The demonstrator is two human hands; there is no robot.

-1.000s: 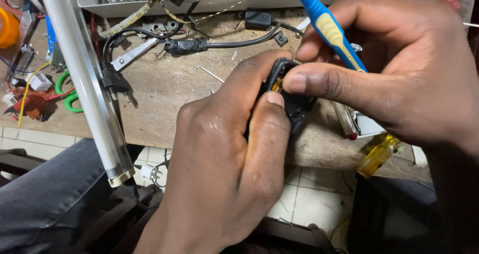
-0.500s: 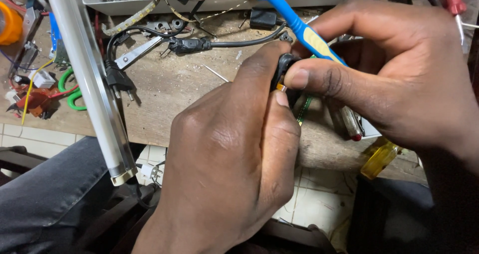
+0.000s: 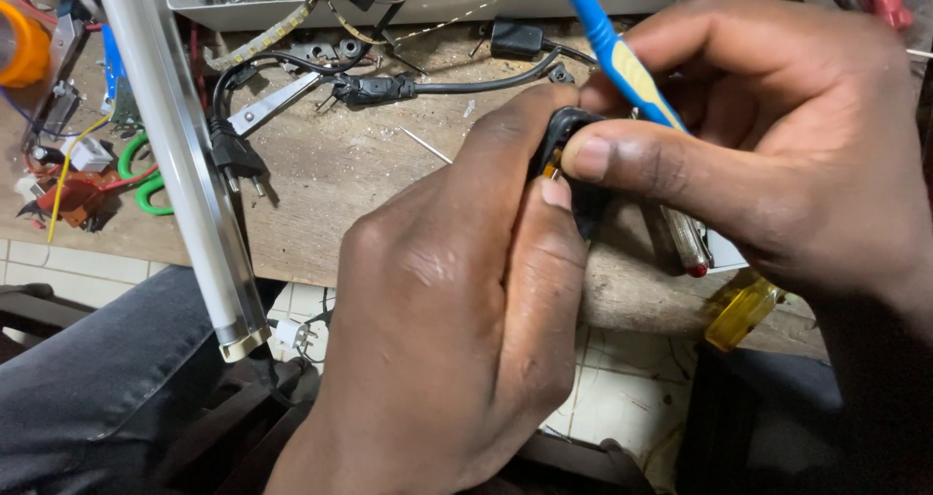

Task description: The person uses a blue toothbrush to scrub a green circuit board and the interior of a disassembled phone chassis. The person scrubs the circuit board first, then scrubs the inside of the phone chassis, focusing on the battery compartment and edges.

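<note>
L hand (image 3: 437, 330) was curled, thumb and fingers pinching a small black part (image 3: 575, 170) held above the bench edge, mid-frame. R hand (image 3: 777, 145) was closed round a blue/yellow-handled screwdriver (image 3: 622, 58), its thumb pressed onto the same part; tip hidden behind fingers. Wooden bench (image 3: 350, 174) lay beneath. White fluorescent tube (image 3: 185, 165) leaned at left, black 2-pin plug (image 3: 233, 155) just beside it. Yellow-handled screwdriver (image 3: 739, 306) lay by R wrist, near the bench edge.

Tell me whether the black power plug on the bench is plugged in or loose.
Loose: the black plug lies on the wooden bench, its two pins bare.
</note>
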